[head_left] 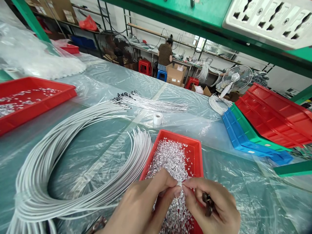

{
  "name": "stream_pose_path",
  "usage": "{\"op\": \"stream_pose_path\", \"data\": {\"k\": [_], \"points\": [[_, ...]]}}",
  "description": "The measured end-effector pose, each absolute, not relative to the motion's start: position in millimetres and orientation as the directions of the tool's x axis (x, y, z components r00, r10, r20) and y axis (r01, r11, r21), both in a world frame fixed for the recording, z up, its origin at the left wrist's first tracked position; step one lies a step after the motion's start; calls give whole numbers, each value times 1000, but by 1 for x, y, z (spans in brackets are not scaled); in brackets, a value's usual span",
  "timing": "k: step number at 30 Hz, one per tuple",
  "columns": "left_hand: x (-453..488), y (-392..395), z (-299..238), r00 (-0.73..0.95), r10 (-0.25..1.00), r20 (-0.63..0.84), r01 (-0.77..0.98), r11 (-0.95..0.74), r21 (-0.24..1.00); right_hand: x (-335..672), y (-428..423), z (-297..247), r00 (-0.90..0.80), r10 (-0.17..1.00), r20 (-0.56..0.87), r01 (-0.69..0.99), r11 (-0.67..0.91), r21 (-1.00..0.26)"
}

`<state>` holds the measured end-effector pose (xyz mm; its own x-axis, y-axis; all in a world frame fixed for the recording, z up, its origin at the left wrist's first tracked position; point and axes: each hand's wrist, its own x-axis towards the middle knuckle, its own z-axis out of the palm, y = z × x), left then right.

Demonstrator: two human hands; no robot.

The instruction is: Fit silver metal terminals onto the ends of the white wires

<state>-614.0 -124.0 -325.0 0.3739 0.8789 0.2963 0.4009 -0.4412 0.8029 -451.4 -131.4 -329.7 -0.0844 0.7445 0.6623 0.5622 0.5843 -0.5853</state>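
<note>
Over a red tray (198, 146) filled with small shiny clear pieces (168, 156), both my hands meet fingertip to fingertip. My left hand (146, 201) is closed, thumb and forefinger pinching a small whitish clear piece (179, 183). From the other side, my right hand (216, 204) is pinched at the same piece. A dark brown object (208, 203) is tucked in the curled fingers of my right hand; its kind is unclear. Left of the tray lies a large looped bundle of white cables (36, 169), its cut ends near the tray's rim.
Behind the tray are a white tape roll (158, 119) and white cables with dark ends (156, 103). Another red tray (48, 105) stands left. Stacked bins (273, 117) sit right, below a green shelf with a socket strip (270, 21). A person (165, 55) is far back.
</note>
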Motion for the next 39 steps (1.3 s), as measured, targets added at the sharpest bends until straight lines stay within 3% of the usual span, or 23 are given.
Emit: {"op": "stream_pose_path", "data": {"k": [14, 29, 39], "points": [[-610, -124, -329, 387, 884, 262, 416, -421, 806, -451, -128, -330, -108, 756, 646, 591, 571, -570], [-610, -122, -329, 394, 839, 376, 388, -522, 759, -449, -128, -336, -51, 857, 513, 433, 482, -761], [-606, -125, -335, 310, 869, 385, 500, -494, 711, -459, -132, -334, 14, 881, 473, 318, 444, -838]]}}
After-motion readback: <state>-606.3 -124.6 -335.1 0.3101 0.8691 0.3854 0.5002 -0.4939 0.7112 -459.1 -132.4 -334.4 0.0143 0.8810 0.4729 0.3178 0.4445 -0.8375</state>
